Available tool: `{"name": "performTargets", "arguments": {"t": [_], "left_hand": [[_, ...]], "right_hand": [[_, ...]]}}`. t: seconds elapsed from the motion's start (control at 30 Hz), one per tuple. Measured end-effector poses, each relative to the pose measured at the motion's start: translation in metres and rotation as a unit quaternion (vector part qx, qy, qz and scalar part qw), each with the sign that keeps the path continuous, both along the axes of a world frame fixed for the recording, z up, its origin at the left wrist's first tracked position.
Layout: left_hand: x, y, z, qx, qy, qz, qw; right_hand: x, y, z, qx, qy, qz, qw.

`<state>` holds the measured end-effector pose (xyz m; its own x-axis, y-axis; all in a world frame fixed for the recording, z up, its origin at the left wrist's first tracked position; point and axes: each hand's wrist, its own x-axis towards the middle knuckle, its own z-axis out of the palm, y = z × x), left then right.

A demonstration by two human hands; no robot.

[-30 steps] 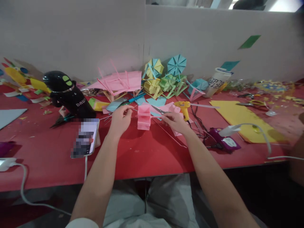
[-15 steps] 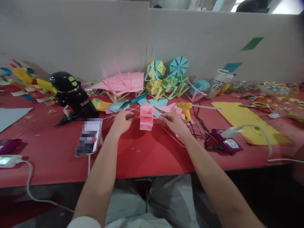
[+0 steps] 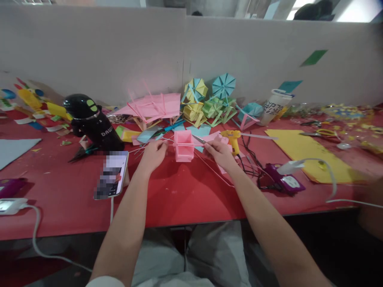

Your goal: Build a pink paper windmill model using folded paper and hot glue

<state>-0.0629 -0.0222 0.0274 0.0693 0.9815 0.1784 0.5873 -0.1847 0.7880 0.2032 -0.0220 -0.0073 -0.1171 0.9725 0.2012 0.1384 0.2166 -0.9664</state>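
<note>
Between our two hands, just above the red desk (image 3: 182, 207), we have a pink paper box (image 3: 184, 153), its folds making two tiers; the upper one opens toward us and shows pink inner walls. A thin pink strip (image 3: 199, 146) juts from its side, the middle of it hidden by the box. Our left hand (image 3: 166, 145) pinches the strip close to the box, thumb and fingers together, though the far fingers are covered by the near ones. Our right hand (image 3: 206, 148) pinches the strip on the other side; how firmly, we cannot tell. A pointed metal blade (image 3: 198, 138) shows behind that hand, its handle out of sight.

Next to the right hand lies a yellow glue gun (image 3: 231, 139), with dark cables tangled beside it. The pale scraps behind the box overlap so much that we cannot separate them. Farther back, paper umbrellas (image 3: 224, 85) partly cover one another beside a pink paper model (image 3: 155, 104).

The black bottle (image 3: 89, 123) leans with its lid on, so its contents are hidden. The tilted white cup (image 3: 274, 107) is too small in our view for us to see inside. Part of the phone (image 3: 112, 175) screen is blocked by pixels, and a purple object (image 3: 10, 187) is cut off at the left edge.
</note>
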Motion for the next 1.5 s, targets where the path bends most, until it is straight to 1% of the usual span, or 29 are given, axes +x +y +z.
{"name": "performTargets", "arguments": {"t": [0.13, 0.27, 0.4, 0.5, 0.6, 0.73, 0.87, 1.0, 1.07, 1.27, 1.4, 1.5], "left_hand": [[0.002, -0.004, 0.004, 0.017, 0.021, 0.006, 1.000], [0.003, -0.004, 0.005, 0.024, 0.014, 0.025, 0.999], [0.002, -0.004, 0.005, -0.004, 0.000, 0.035, 0.999], [0.001, -0.005, 0.004, -0.029, 0.021, 0.032, 0.999], [0.000, -0.004, 0.002, -0.028, 0.037, 0.028, 0.999], [-0.004, -0.001, -0.002, -0.021, 0.001, 0.033, 0.999], [-0.006, 0.000, -0.004, -0.069, -0.065, 0.009, 0.995], [-0.007, -0.004, 0.000, -0.097, -0.109, -0.019, 0.989], [-0.007, -0.005, 0.002, -0.099, -0.101, -0.023, 0.990], [-0.010, -0.007, 0.003, -0.065, -0.043, -0.017, 0.997], [-0.014, -0.007, 0.003, -0.066, -0.039, -0.016, 0.997], [-0.017, -0.008, 0.004, -0.071, -0.027, -0.027, 0.997]], "right_hand": [[0.001, 0.001, -0.001, -0.006, -0.032, -0.002, 0.999], [0.001, 0.000, -0.003, -0.002, -0.036, -0.002, 0.999], [-0.001, -0.001, -0.004, -0.002, -0.016, 0.013, 1.000], [-0.001, 0.000, -0.007, 0.005, -0.023, 0.013, 1.000], [0.001, 0.003, -0.012, 0.020, -0.039, 0.016, 0.999], [0.003, 0.005, -0.016, 0.029, -0.051, 0.025, 0.998], [0.003, 0.003, -0.013, 0.031, -0.063, 0.016, 0.997], [0.002, 0.000, -0.009, 0.026, -0.067, 0.018, 0.997], [0.002, -0.001, -0.007, 0.025, -0.071, 0.018, 0.997], [-0.002, -0.003, -0.003, 0.017, -0.080, 0.015, 0.997], [-0.005, -0.002, -0.005, 0.047, -0.096, 0.006, 0.994], [-0.007, -0.001, -0.006, 0.066, -0.112, 0.001, 0.992]]}}
